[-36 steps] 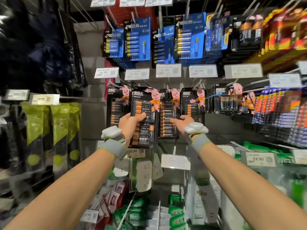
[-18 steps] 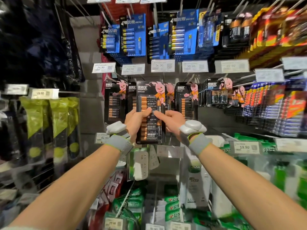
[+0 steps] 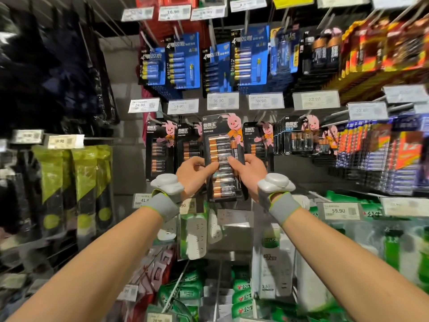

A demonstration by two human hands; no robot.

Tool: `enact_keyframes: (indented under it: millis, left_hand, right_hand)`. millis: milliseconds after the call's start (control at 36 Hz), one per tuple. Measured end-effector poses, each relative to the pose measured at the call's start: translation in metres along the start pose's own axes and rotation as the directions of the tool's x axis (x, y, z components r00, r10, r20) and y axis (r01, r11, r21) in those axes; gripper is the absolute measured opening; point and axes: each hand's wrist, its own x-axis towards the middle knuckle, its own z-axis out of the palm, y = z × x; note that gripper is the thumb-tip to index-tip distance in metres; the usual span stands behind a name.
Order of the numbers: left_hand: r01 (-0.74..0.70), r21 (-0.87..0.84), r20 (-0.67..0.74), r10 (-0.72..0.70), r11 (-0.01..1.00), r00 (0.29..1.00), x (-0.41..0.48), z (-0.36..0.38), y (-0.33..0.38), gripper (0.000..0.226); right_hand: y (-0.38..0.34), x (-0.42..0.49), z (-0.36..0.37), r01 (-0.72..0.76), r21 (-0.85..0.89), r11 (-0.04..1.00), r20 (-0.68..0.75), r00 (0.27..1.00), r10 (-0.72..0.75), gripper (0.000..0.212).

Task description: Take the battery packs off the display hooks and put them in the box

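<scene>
A black Duracell battery pack (image 3: 222, 145) with copper-topped cells and a pink bunny stands upright in front of the hook display. My left hand (image 3: 193, 174) grips its left edge, thumb across the front. My right hand (image 3: 249, 171) grips its right edge, thumb on the cells. More Duracell packs (image 3: 161, 147) hang on hooks behind and to either side, with a thick row (image 3: 294, 138) to the right. No box is in view.
Blue battery packs (image 3: 183, 61) hang on the upper hooks above white price tags (image 3: 222, 101). White power strips (image 3: 195, 233) and green packages (image 3: 241, 296) hang below. Green-topped dark items (image 3: 81, 182) fill the left shelf; red and blue packs (image 3: 394, 154) crowd the right.
My right hand came off the neighbouring hung pack and joined my left on the held pack. The pack now sits centred between both hands, a little higher against the display.
</scene>
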Motion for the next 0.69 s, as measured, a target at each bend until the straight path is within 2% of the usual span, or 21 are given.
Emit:
enact_keyframes:
  millis: [111,333,389,472,556,639,694]
  left_hand:
    - [-0.057,0.063,-0.015,0.058,0.996,0.998,0.005,0.004,0.002,0.038]
    - [-0.074,0.114,-0.023,0.077,0.991,0.997,0.018,0.012,-0.005,0.033]
    - [-0.073,0.114,-0.029,0.077,0.991,0.997,0.023,0.014,-0.006,0.031]
    - [-0.075,0.102,-0.026,0.078,0.992,0.997,0.031,0.018,-0.009,0.028]
    - [-0.078,0.092,-0.013,0.08,0.993,0.997,0.036,0.019,-0.014,0.027]
    - [-0.083,0.049,-0.004,0.083,0.995,0.997,0.039,0.02,-0.019,0.027]
    - [-0.086,0.013,0.006,0.085,0.996,0.996,0.041,0.021,-0.022,0.024]
  right_hand:
    - [-0.003,0.005,-0.002,-0.003,0.024,1.0,0.002,1.0,0.003,0.019]
    - [0.0,0.017,0.0,-0.041,-0.001,0.999,-0.021,0.999,0.041,0.02]
    - [0.003,0.024,0.002,-0.049,0.005,0.999,-0.03,0.998,0.049,0.028]
    - [0.009,0.032,0.005,-0.076,0.032,0.997,-0.026,0.997,0.077,0.053]
    - [0.012,0.035,0.005,-0.075,0.039,0.996,-0.031,0.997,0.077,0.054]
    - [0.015,0.038,0.005,-0.067,0.017,0.998,-0.033,0.997,0.068,0.067]
    - [0.015,0.038,0.004,-0.064,0.007,0.998,-0.013,0.998,0.064,0.063]
